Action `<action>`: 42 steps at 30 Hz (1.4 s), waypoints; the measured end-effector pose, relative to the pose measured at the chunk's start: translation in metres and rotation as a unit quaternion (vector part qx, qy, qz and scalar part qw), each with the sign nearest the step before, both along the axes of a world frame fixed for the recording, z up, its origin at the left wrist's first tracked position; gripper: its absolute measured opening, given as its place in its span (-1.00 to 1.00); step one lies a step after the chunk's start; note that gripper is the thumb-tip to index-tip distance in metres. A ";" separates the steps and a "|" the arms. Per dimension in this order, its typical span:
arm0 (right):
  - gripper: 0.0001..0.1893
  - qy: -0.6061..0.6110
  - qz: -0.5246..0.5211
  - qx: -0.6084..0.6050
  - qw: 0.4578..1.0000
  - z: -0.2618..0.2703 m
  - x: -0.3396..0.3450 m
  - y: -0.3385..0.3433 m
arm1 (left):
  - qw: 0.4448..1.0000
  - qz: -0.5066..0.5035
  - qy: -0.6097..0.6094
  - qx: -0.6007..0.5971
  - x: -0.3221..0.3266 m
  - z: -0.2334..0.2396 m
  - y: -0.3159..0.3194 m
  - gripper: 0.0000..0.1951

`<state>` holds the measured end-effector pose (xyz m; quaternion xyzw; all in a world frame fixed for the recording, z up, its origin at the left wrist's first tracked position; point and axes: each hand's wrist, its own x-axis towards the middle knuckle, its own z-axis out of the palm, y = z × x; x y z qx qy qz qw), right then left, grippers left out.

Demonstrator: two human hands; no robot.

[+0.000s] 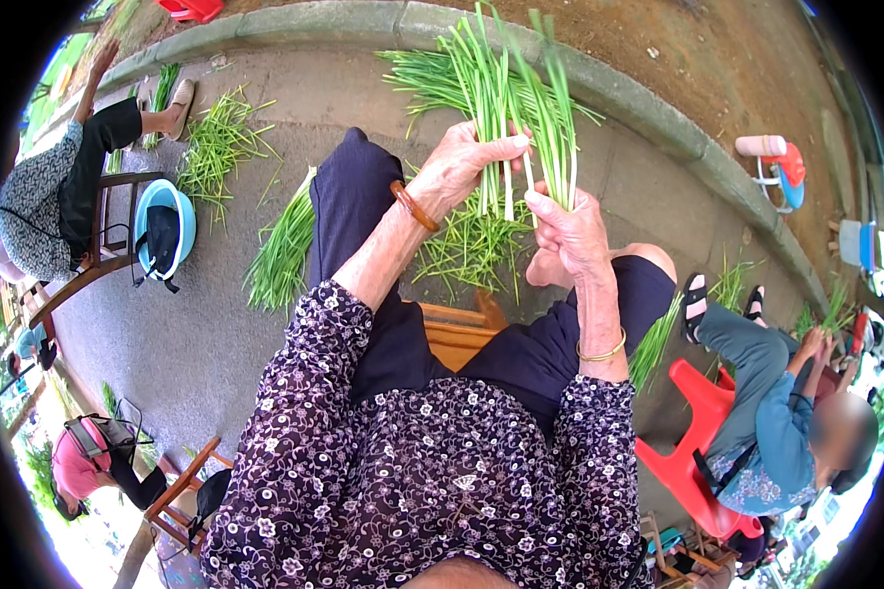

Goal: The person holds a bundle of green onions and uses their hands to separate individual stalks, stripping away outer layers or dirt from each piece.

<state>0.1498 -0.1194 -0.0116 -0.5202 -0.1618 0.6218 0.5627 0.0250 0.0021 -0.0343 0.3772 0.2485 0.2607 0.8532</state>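
Observation:
My left hand (479, 158) grips a bunch of garlic chives (490, 96) near its pale lower ends, thumb across the stalks. Close beside it, my right hand (571, 228) holds a second bunch (556, 147) by the white bases. A single stalk (527, 166) stands between the two bunches, its lower end at my right thumb. Behind them, a heap of long chives (420, 77) lies on the pavement by the kerb. Loose, scattered leaf scraps (471, 247) cover the ground below my hands. Another bunch (283, 250) rests by my left knee.
More chives (656, 346) lie beyond my right leg. A wooden seat (453, 331) shows between my thighs. The stone kerb (633, 96) curves ahead. Left are a person (40, 202) and a blue basin (184, 228) holding a black bag; right, a person sits on a red plastic chair (685, 449).

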 end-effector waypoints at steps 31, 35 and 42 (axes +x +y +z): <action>-0.76 0.133 0.032 0.047 0.989 0.002 0.020 -0.002 | 0.998 -0.064 -0.008 -0.026 0.001 0.001 -0.006 -0.73; -0.77 0.242 -0.053 0.181 0.952 -0.008 0.042 -0.007 | 0.995 -0.078 -0.032 -0.046 0.001 0.000 -0.004 -0.70; -0.70 0.230 -0.101 0.230 0.940 0.000 0.047 -0.013 | 0.996 -0.081 -0.023 -0.011 -0.001 0.003 -0.003 -0.69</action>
